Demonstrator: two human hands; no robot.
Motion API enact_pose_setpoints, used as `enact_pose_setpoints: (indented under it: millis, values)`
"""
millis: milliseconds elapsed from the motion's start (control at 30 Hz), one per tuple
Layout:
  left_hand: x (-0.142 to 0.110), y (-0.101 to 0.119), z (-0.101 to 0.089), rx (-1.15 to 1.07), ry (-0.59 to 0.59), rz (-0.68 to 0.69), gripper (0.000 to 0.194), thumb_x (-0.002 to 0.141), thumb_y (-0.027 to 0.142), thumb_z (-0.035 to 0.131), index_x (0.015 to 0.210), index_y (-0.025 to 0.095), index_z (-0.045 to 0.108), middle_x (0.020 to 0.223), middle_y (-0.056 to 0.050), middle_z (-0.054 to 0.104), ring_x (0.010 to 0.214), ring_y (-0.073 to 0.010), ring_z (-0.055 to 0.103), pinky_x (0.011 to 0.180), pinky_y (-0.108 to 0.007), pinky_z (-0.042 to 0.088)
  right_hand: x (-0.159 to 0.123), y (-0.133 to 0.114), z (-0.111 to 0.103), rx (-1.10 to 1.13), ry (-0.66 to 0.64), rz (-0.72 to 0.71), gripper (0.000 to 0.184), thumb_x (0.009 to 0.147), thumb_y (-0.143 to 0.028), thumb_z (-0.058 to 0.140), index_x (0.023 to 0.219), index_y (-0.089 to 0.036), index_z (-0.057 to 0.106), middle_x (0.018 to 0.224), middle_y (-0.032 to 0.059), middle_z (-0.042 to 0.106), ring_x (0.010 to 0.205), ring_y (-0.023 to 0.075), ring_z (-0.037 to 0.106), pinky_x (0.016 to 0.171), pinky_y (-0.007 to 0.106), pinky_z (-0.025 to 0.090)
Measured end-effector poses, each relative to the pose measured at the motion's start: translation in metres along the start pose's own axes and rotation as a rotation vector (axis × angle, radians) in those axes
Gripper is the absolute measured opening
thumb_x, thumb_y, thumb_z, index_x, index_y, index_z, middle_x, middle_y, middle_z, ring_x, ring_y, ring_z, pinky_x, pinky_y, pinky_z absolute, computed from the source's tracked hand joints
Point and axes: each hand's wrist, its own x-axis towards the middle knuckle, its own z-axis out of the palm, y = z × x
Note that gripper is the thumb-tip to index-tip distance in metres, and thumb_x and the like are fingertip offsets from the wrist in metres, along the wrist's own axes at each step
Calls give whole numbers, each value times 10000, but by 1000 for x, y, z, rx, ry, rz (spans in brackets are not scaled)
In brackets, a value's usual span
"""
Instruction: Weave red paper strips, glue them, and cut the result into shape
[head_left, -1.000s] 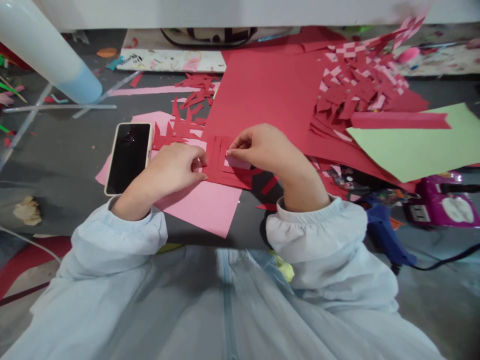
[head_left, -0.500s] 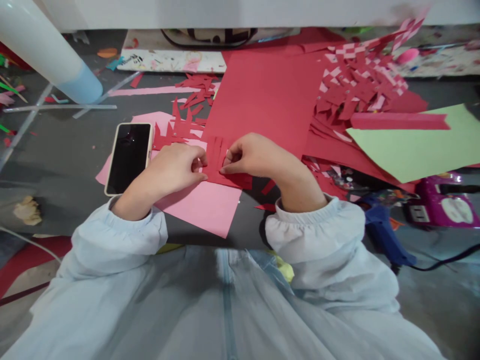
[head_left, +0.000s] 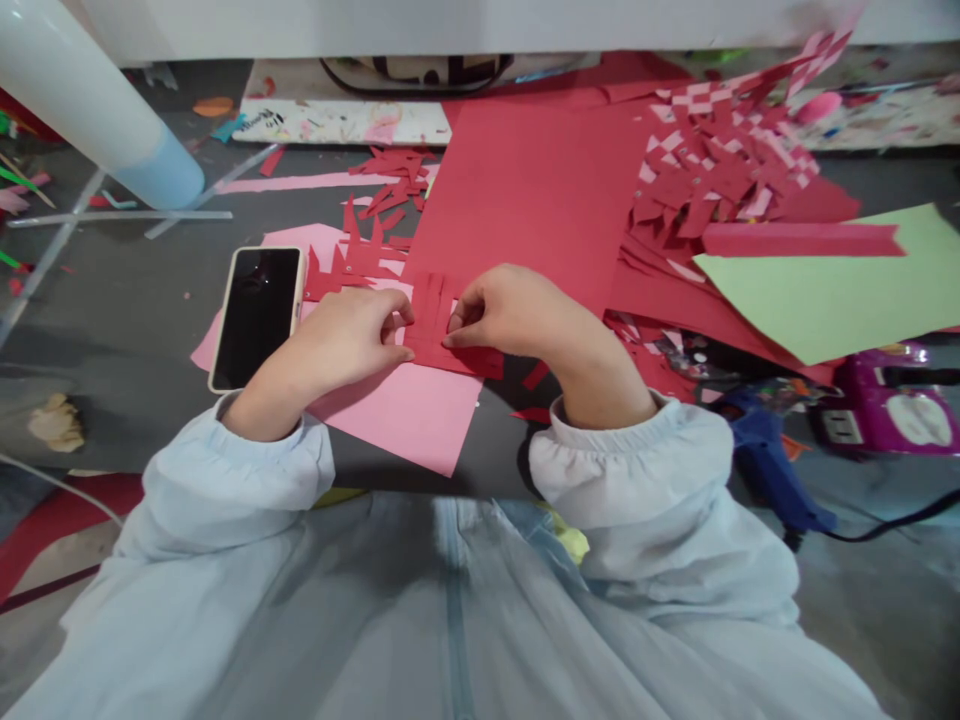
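A small piece of red paper with slits cut into strips (head_left: pixel 431 320) lies over a pink paper sheet (head_left: pixel 420 415) in front of me. My left hand (head_left: pixel 356 325) is closed at its left edge, thumb and forefinger touching it. From the other side my right hand (head_left: pixel 506 310) pinches the paper near its right edge, with curled fingers. The hands are a short way apart. Just left of my left hand lies a phone with a dark screen (head_left: pixel 259 310). Red paper pieces with pointed strips (head_left: pixel 364 250) rest behind my left hand.
A large red sheet (head_left: pixel 536 190) lies beyond the hands. Woven red and pink pieces (head_left: pixel 712 160) are heaped at the right, near a green sheet (head_left: pixel 840 290). A blue glue gun (head_left: pixel 772 460) lies front right, and a white-and-blue cylinder (head_left: pixel 112 110) stands back left.
Both hands stay almost in place on the red slit paper. The right fingertips have shifted very slightly to the right.
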Motion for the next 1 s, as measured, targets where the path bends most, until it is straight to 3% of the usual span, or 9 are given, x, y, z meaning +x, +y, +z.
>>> enact_pose_setpoints:
  millis: [500,733,1000]
  values:
    - [0,1,-1,36,-18,20,115,806,293,620,874,205,647,817,-8,705,739,-178,619,610,-297,352,-1,-1,-2,-29,-35,-11,98,746,-247,703,690,-168,718,610,1,633,558,110,483,581,285,361]
    - [-1,-3,-2,99,10,80,199,861,316,602,892,203,764,860,-42,751,802,-200,658,634,-305,377,-2,0,-5,32,-60,-9,65,748,-198,698,686,-179,694,661,6,685,592,114,544,599,272,379]
    - [1,-7,0,167,-18,142,263,910,323,567,935,250,819,872,-46,756,809,-204,657,612,-310,348,1,0,1,-32,15,-28,151,790,-270,714,677,-180,669,653,9,662,590,116,510,606,281,361]
